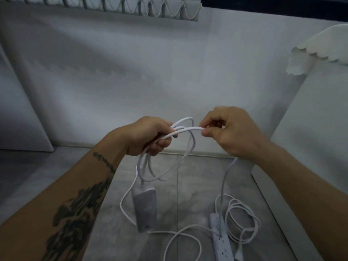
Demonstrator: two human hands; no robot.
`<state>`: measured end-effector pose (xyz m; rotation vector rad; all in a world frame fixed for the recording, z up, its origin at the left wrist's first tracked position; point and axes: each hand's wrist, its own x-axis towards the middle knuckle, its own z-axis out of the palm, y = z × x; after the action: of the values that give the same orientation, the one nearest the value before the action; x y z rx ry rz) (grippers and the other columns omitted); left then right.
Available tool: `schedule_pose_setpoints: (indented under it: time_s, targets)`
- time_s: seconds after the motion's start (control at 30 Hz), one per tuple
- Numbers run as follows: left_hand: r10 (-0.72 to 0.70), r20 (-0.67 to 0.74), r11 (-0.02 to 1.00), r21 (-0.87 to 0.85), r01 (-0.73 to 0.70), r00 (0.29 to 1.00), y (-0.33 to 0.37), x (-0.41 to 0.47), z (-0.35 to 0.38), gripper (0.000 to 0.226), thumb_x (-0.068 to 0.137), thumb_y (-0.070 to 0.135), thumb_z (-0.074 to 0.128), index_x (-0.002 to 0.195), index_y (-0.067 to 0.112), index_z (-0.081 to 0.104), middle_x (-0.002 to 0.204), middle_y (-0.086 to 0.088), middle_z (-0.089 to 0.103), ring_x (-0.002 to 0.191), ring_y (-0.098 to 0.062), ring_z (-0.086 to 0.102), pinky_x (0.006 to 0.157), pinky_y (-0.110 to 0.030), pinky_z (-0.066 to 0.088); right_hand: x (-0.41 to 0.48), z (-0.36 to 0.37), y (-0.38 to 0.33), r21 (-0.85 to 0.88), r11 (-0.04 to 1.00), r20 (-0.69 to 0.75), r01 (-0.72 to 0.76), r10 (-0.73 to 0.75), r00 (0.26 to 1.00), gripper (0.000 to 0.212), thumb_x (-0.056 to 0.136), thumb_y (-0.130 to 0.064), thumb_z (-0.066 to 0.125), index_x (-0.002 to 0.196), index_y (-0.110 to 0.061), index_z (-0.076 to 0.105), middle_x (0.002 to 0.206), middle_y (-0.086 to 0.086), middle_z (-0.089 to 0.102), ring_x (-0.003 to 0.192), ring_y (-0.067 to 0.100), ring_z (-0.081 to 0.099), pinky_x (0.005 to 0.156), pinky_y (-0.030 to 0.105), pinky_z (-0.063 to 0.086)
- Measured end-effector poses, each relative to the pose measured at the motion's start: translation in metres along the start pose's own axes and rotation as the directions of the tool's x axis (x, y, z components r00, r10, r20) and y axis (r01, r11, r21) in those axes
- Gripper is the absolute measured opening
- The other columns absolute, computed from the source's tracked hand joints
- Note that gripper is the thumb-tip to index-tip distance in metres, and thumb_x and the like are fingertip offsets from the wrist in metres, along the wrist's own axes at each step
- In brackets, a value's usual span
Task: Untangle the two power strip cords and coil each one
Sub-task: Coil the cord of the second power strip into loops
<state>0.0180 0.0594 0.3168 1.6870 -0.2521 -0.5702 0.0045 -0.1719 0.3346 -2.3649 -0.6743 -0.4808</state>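
My left hand (150,136) is closed around a gathered bundle of loops of the thin white round power cord (165,166). My right hand (231,130) pinches the same cord between thumb and forefinger just right of the bundle, so a short span runs roughly level between the two hands.

The loops hang below my left hand. The small grey block-shaped power strip (144,210) hangs at their lower end, its long axis near vertical; I cannot tell whether it touches the floor. From my right hand the cord drops down and slightly left towards the floor.

The second unit, a long white multi-socket power strip (222,240), lies on the floor below my right hand, long axis running away from me, with its own white cord (243,221) in loose loops just beside it. A further run of white cord (184,240) lies looped on the floor between the two strips; whether the two cords are still crossed there I cannot tell.

My judgement: the next loop feeds from the right, so the right hand leads.

The floor (188,196) is grey mottled tile. A pale grey wall (131,72) stands ahead.
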Motion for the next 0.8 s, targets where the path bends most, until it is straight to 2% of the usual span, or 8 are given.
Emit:
schedule_pose_setpoints:
  time_s: [0.07,0.23,0.37,0.43,0.57,0.63,0.7,0.8]
  targets:
    - [-0.02,-0.003,1.0,0.004,0.02,1.0,-0.001,0.003,0.002,0.021,0.093,0.01,0.034,0.088,0.009,0.055,0.05,0.0,0.032,0.036,-0.009,0.023,0.036,-0.017,0.025,0.005,0.0,-0.009,-0.068,0.996,0.03,0.057,-0.055,0.998,0.011,0.074,-0.017,0.08,0.078,-0.025,0.073,0.066,-0.007,0.063,0.064,0.01,0.056,0.058,0.019,0.042]
    - [0.012,-0.009,1.0,-0.016,-0.012,1.0,0.001,0.0,0.001,0.027,0.094,0.02,0.036,0.085,0.01,0.059,0.053,0.0,0.028,0.041,-0.011,0.019,0.038,-0.02,0.022,0.011,0.001,-0.019,0.03,0.998,0.022,0.052,-0.053,0.998,0.033,0.069,-0.009,0.082,0.081,-0.019,0.053,0.062,-0.001,0.062,0.051,0.007,0.051,0.051,0.018,0.044]
    - [0.032,0.01,0.999,-0.026,-0.031,0.999,0.0,-0.002,0.003,0.034,0.098,0.032,0.036,0.083,0.011,0.058,0.053,0.0,0.024,0.041,-0.011,0.017,0.042,-0.023,0.014,0.017,0.004,-0.023,0.036,0.995,0.036,0.095,-0.096,0.995,0.035,0.072,-0.008,0.078,0.086,-0.018,0.048,0.063,0.0,0.061,0.052,0.008,0.049,0.051,0.018,0.043]
    - [0.062,0.014,0.997,-0.046,-0.062,0.998,0.002,-0.002,0.002,0.039,0.099,0.041,0.038,0.081,0.012,0.056,0.052,0.003,0.023,0.04,-0.009,0.016,0.041,-0.022,0.012,0.02,0.003,-0.023,-0.051,0.988,0.047,0.144,-0.142,0.989,0.03,0.076,-0.008,0.072,0.089,-0.018,0.046,0.07,-0.003,0.058,0.059,0.012,0.051,0.055,0.026,0.046]
    - [0.124,0.003,0.992,-0.011,-0.124,0.992,0.009,-0.004,-0.005,0.039,0.1,0.039,0.039,0.075,0.014,0.055,0.049,0.007,0.026,0.038,-0.007,0.018,0.035,-0.016,0.021,0.013,0.003,-0.005,-0.266,0.939,0.036,0.217,-0.216,0.976,0.015,0.082,-0.015,0.056,0.088,-0.02,0.044,0.074,-0.006,0.049,0.063,0.022,0.047,0.057,0.037,0.042]
    - [0.127,0.013,0.992,0.011,-0.128,0.992,0.009,-0.005,-0.004,0.041,0.101,0.039,0.037,0.072,0.015,0.054,0.048,0.008,0.026,0.038,-0.007,0.018,0.035,-0.014,0.021,0.007,0.005,0.014,-0.304,0.935,-0.027,0.182,-0.199,0.98,0.011,0.085,-0.02,0.054,0.087,-0.021,0.044,0.072,-0.004,0.051,0.061,0.027,0.048,0.057,0.04,0.044]
    - [0.137,0.01,0.99,0.016,-0.137,0.991,0.01,-0.005,-0.004,0.042,0.101,0.039,0.037,0.071,0.016,0.053,0.048,0.007,0.026,0.038,-0.007,0.017,0.036,-0.013,0.02,-0.003,0.013,0.037,-0.286,0.954,-0.1,0.085,-0.118,0.988,0.008,0.087,-0.019,0.054,0.086,-0.018,0.047,0.07,0.002,0.057,0.061,0.032,0.052,0.057,0.041,0.045]
    - [0.178,-0.023,0.982,-0.052,-0.179,0.984,0.014,-0.01,-0.016,0.04,0.1,0.039,0.039,0.07,0.016,0.052,0.047,0.008,0.025,0.036,-0.006,0.017,0.035,-0.013,0.018,-0.031,0.04,0.078,-0.175,0.967,-0.082,-0.185,0.173,0.982,0.014,0.096,-0.016,0.052,0.082,-0.011,0.052,0.07,0.009,0.061,0.065,0.033,0.055,0.061,0.041,0.044]
